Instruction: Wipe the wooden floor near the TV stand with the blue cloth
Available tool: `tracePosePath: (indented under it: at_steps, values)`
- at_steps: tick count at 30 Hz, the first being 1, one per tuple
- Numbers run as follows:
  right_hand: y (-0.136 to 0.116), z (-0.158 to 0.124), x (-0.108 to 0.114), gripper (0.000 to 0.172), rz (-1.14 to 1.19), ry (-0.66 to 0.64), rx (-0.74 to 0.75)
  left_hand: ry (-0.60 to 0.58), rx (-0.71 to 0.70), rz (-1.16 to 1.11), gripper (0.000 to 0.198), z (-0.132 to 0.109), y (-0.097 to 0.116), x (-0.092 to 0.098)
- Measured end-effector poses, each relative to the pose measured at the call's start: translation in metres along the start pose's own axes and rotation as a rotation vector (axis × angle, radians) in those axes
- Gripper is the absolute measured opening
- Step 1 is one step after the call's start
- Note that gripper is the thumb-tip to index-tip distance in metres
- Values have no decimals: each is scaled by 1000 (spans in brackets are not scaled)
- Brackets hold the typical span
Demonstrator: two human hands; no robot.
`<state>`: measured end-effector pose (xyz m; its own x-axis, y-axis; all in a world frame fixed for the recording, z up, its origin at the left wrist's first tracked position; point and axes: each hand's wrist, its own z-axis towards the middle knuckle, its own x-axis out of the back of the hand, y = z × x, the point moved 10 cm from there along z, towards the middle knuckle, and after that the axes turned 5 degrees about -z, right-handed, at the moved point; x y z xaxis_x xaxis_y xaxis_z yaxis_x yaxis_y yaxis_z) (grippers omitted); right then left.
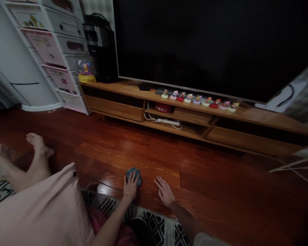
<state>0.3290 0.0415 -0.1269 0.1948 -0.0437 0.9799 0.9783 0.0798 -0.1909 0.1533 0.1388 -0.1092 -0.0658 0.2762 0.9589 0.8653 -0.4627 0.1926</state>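
Observation:
My left hand (130,186) holds a folded blue-green cloth (136,170) down against the glossy reddish-brown wooden floor (143,157). Its fingers lie over the top of the cloth, whose edges show around them. A short way to the right, my right hand (165,192) rests palm down on the bare boards. Its fingers are stretched out, and nothing is in it.
A low wooden TV stand (113,114) runs across ahead, with a large television (190,44) and a row of several small figurines (197,99) on it. A patterned rug (156,225) lies beneath me. At left are a pink cushion (41,212) and another person's bare feet (38,145).

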Motion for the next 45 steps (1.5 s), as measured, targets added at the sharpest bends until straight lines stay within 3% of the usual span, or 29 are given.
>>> tracePosePath:
  at_steps: [3, 5, 8, 11, 16, 19, 22, 24, 29, 32, 35, 39, 41, 43, 45]
  values:
    - [0, 0, 1, 77, 13, 5, 0, 36, 311, 1, 60, -1, -83, 20]
    - [0, -1, 1, 77, 17, 12, 4, 71, 448, 1, 59, -8, -123, 28]
    - [-1, -1, 2, 77, 18, 15, 6, 63, 497, 24, 58, -14, -139, 28]
    - [-1, 0, 3, 77, 18, 4, -1, 19, 398, 74, 59, -13, -101, 17]
    - [-3, -1, 5, 76, 13, -2, 1, -46, -13, 35, 60, -16, 24, -25]
    - [-4, -1, 5, 76, 3, -3, 6, -103, -154, -27, 58, -21, 67, -47]
    - [-3, -1, 5, 75, 5, -2, 6, -90, -138, -24, 60, -15, 59, -41]
    - [-4, -1, 5, 75, 12, -5, 6, -38, -50, 2, 63, -8, 28, -21]
    - [-4, 0, 7, 77, 19, -1, 1, 2, 322, 46, 61, -4, -79, 22]
    - [-3, -1, 7, 78, 12, 8, 3, -24, 394, 88, 61, -11, -99, 26]
    - [-3, -1, 5, 77, 5, 6, 3, -30, 282, 117, 61, -14, -67, 12]
    - [-3, -2, 4, 75, 6, 20, 14, -57, -62, 28, 61, -18, 25, -25]
    - [-3, -2, 4, 74, 6, 25, 20, -89, -168, -11, 60, -19, 57, -38]
    - [-3, -2, 4, 74, 5, 26, 18, -100, -206, -32, 60, -17, 66, -39]
    - [-2, -1, 3, 74, 4, 21, 13, -74, -167, -33, 60, -10, 49, -25]
